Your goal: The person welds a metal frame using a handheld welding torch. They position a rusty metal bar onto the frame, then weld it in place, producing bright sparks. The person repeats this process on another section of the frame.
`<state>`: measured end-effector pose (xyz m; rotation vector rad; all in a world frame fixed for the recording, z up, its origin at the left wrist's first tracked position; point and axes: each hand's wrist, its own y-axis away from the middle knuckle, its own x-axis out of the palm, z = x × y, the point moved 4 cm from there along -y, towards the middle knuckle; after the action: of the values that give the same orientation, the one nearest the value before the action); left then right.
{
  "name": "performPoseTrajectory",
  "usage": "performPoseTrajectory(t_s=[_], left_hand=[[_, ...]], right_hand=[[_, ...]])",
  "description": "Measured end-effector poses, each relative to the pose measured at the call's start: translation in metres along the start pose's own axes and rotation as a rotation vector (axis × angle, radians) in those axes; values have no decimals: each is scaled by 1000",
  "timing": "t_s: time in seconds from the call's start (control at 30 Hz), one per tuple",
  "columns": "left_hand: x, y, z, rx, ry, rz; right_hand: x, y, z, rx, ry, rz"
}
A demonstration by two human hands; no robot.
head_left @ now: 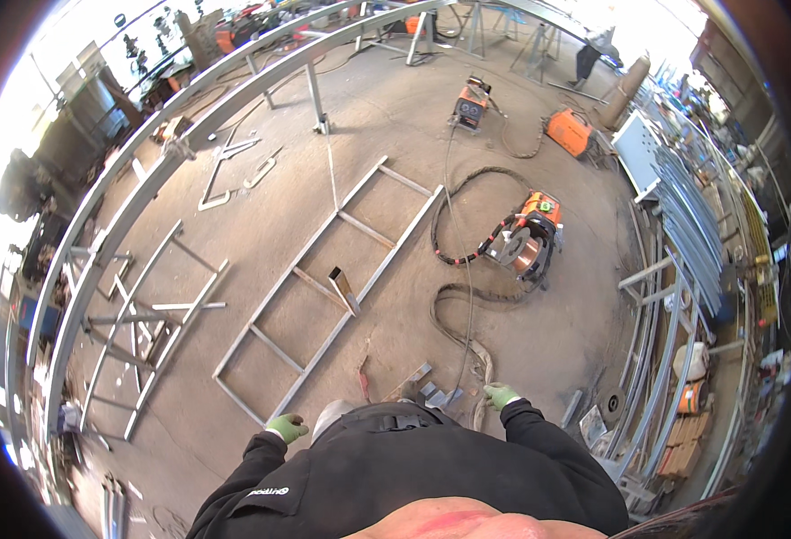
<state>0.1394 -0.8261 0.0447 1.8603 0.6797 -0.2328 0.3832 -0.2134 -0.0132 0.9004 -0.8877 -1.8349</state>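
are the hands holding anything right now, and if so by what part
Nothing appears held: the green-gloved left hand and green-gloved right hand are apart, with no gripped object visible in either.

You stand in a metal workshop, as the ladder-shaped frame (317, 286) on the floor (548, 350), the wire reel (528, 255) and the stacked metal bars (688, 229) show.

I see matt, dusty-looking concrete across the floor (584, 314) and bare metal, dull with brownish patches, on the ladder-shaped frame (395, 249). From here, the wire feeder's casing (541, 210) passes for hard plastic, while its wire spool (528, 256) gleams coppery. I read matt cloth on the jacket (395, 467), left glove (286, 428) and right glove (501, 395).
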Motion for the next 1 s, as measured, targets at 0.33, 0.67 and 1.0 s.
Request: performPoseTrajectory(t_s=[0.33, 0.67, 1.0], left_hand=[[-136, -150, 51, 235, -266, 130], [-255, -203, 82, 243, -367, 79], [-180, -226, 87, 560, -694, 353]], right_hand=[[122, 74, -115, 93, -325, -370], [335, 195, -203, 368, -200, -165], [351, 206, -220, 249, -387, -364]])
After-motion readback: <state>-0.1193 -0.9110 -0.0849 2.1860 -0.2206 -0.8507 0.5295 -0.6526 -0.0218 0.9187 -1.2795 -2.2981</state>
